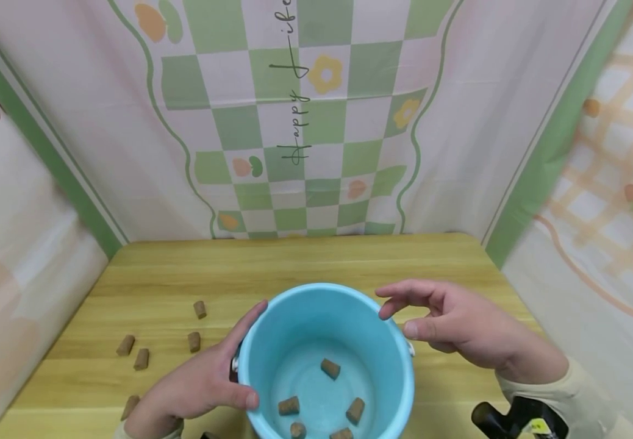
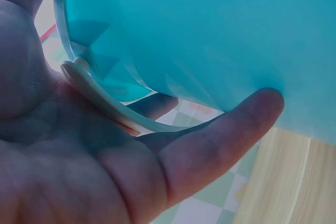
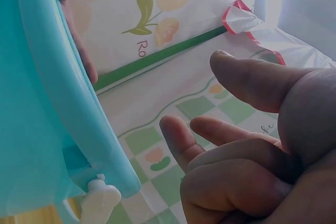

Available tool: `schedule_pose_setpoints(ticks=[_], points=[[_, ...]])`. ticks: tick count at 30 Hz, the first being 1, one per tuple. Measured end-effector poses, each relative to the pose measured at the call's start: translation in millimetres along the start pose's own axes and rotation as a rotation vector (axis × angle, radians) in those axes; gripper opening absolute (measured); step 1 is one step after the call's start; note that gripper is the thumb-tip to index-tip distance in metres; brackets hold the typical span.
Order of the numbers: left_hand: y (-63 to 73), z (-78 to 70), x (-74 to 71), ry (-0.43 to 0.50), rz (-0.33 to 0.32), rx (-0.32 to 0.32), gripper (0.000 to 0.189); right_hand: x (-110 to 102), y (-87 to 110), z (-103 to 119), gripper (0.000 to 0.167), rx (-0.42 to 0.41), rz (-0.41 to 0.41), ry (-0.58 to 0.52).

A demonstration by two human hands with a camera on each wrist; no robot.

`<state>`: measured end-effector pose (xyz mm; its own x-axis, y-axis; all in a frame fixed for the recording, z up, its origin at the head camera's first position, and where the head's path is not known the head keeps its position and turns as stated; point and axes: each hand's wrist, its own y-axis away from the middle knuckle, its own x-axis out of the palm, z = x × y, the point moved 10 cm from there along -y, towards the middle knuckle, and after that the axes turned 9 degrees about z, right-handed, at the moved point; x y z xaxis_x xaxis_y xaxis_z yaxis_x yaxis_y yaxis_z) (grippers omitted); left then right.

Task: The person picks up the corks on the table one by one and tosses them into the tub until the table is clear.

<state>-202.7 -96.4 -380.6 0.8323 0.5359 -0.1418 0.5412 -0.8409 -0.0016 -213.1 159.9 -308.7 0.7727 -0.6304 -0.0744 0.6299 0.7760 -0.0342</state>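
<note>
A light-blue bucket (image 1: 324, 286) stands on the wooden table, its mouth facing up at the head camera. Several brown corks (image 1: 330, 368) lie scattered on its floor. My left hand (image 1: 207, 372) holds the bucket's left side, its thumb at the rim; in the left wrist view a finger (image 2: 226, 145) lies against the outer wall, beside the pale handle (image 2: 105, 98). On the right, my right hand (image 1: 459, 323) hovers near the rim with its fingers loosely bent and thumb apart. Nothing sits between those fingers in the right wrist view.
Several more corks (image 1: 125, 346) lie loose on the wooden table (image 1: 316, 259), left of the bucket. Behind it hangs a green-and-white checked cloth (image 1: 322, 122). Patterned cloths (image 1: 618, 201) close in both sides. A white handle joint (image 3: 100, 195) juts out from the bucket's right side.
</note>
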Motion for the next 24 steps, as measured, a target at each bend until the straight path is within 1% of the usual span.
schedule_pose_setpoints(ticks=[3,7,9,13,15,16,19,21,22,24], points=[[0.4,0.8,-0.1,0.005,0.001,-0.002,0.106,-2,0.6,-2,0.044,0.002,-0.004,-0.013],[0.6,1.0,-0.2,-0.008,0.003,0.015,0.105,-5,1.6,-4,0.043,0.001,-0.018,0.003],[0.6,0.8,-0.1,-0.015,0.001,0.019,0.105,-10,2.6,-7,0.041,0.018,-0.052,0.024],[0.8,1.4,-0.5,-0.020,-0.004,0.009,0.107,-26,7.3,-11,0.038,0.059,-0.161,0.082],[0.7,0.7,-0.5,-0.027,-0.004,0.016,0.107,-33,10.4,-13,0.041,0.076,-0.204,0.104],[0.5,0.5,-0.6,-0.031,-0.003,0.020,0.107,-36,12.0,-15,0.045,0.072,-0.213,0.109],[0.1,-1.8,-0.7,-0.044,-0.001,0.043,0.106,-40,14.9,-19,0.059,0.050,-0.195,0.096],[0.0,-3.0,-0.8,-0.048,-0.001,0.053,0.105,-38,15.7,-23,0.067,0.019,-0.149,0.072],[-0.1,-2.7,-0.9,-0.044,-0.001,0.050,0.106,-36,15.9,-24,0.072,0.002,-0.118,0.058],[-0.1,-1.6,-0.9,-0.032,0.000,0.038,0.106,-31,15.8,-29,0.079,-0.007,-0.059,0.041]])
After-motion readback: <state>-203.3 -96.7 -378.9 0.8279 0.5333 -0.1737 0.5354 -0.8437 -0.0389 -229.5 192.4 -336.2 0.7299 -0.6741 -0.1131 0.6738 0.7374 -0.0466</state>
